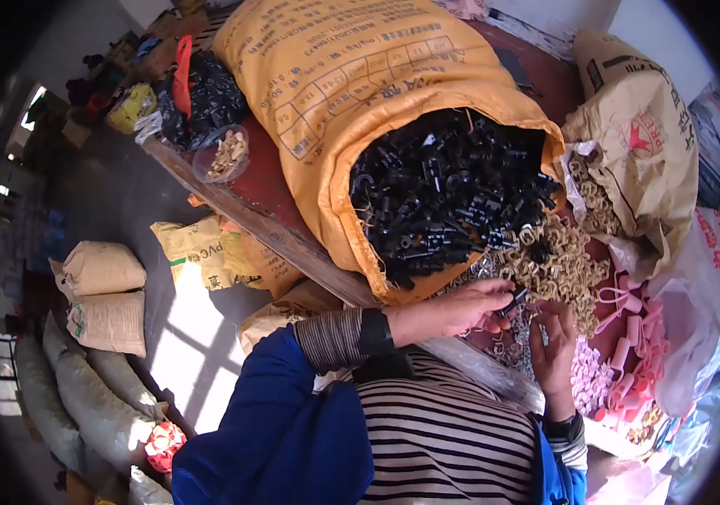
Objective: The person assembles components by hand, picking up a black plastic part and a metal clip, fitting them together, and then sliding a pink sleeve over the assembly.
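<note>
My left hand [457,310] is closed, its fingertips gripping a small black plastic part [512,302]. Close beside it on the right, my right hand [554,352] is bent inward, with a small shiny metal piece [543,336] at its fingers. Just beyond both hands lies a heap of tan plastic clips [563,282]. A large orange woven sack [301,109] on its side opens toward me, full of black plastic parts [448,189]. Small silvery metal pieces [507,349] are scattered below my hands.
Pink tubular parts [633,362] and small light-pink pieces [591,376] are piled at the right. Behind them stands a brown paper sack [637,143]. A wooden beam [267,223] edges the work surface; a clear tub [224,156] of tan pieces sits near it. Filled sacks [95,396] lie on the left floor.
</note>
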A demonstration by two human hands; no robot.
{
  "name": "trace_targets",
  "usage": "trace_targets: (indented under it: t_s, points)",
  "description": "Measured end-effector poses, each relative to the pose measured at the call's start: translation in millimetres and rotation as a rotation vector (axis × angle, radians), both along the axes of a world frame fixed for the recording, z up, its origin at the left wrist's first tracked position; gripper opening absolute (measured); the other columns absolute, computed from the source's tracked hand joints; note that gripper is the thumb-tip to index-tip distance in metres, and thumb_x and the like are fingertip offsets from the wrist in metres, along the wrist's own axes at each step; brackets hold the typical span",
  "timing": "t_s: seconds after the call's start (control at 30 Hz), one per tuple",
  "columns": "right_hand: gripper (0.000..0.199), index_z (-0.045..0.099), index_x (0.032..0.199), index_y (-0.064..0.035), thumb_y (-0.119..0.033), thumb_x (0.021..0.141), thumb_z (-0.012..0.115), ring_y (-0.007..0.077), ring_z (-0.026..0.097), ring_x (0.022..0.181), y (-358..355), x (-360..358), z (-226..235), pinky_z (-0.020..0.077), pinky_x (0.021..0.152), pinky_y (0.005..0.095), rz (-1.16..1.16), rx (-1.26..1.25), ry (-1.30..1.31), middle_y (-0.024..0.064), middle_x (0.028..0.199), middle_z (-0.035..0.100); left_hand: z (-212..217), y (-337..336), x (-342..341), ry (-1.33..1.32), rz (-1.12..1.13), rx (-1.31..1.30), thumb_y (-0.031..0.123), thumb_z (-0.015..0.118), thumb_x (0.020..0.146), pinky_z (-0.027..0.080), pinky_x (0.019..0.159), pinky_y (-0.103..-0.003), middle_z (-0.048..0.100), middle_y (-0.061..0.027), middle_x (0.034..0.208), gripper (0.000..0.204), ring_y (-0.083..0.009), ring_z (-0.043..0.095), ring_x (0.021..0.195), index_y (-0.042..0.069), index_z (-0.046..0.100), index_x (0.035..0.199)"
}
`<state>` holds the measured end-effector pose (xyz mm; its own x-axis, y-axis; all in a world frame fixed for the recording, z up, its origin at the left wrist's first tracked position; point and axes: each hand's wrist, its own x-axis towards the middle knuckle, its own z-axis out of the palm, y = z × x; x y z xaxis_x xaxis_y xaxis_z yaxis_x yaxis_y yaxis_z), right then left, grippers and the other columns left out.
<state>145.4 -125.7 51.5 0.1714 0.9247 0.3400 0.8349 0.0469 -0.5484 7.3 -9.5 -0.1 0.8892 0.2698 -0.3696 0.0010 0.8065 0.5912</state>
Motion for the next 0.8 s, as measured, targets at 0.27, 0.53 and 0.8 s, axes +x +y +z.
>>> trace_targets:
  t_s: [0.27, 0.53, 0.8]
  points:
    - [0.017, 0.054, 0.079, -0.0015, 0.003, 0.063, 0.059, 0.0281, 0.046, 0.085, 26, -10, 0, 0.0363, 0.072, 0.0354, 0.115, 0.089, -0.135, 0.0124, 0.092, 0.049, 7, 15, -5, -0.013, 0.003, -0.154, 0.015, 0.043, 0.086, 0.048, 0.072, -0.031, 0.053, -0.0084, 0.1, 0.029, -0.0197, 0.056, 0.083, 0.003, 0.043, 0.113]
    - [0.02, 0.054, 0.079, -0.0016, 0.002, 0.061, 0.061, 0.0279, 0.046, 0.087, 21, -13, -11, 0.0361, 0.072, 0.0348, 0.169, 0.044, -0.096, 0.0119, 0.093, 0.049, -3, 10, -11, 0.012, -0.043, -0.056, 0.017, 0.045, 0.086, 0.049, 0.074, -0.032, 0.053, -0.0078, 0.097, 0.026, -0.0184, 0.055, 0.085, 0.0, 0.047, 0.105]
    - [0.016, 0.056, 0.073, -0.0037, -0.001, 0.059, 0.064, 0.0254, 0.045, 0.088, 23, -16, -10, 0.0364, 0.073, 0.0328, 0.13, -0.199, -0.026, 0.0081, 0.092, 0.05, 2, 8, -13, 0.006, -0.189, 0.113, 0.013, 0.043, 0.086, 0.047, 0.078, -0.03, 0.051, -0.0109, 0.102, 0.03, -0.0188, 0.055, 0.088, -0.004, 0.042, 0.112]
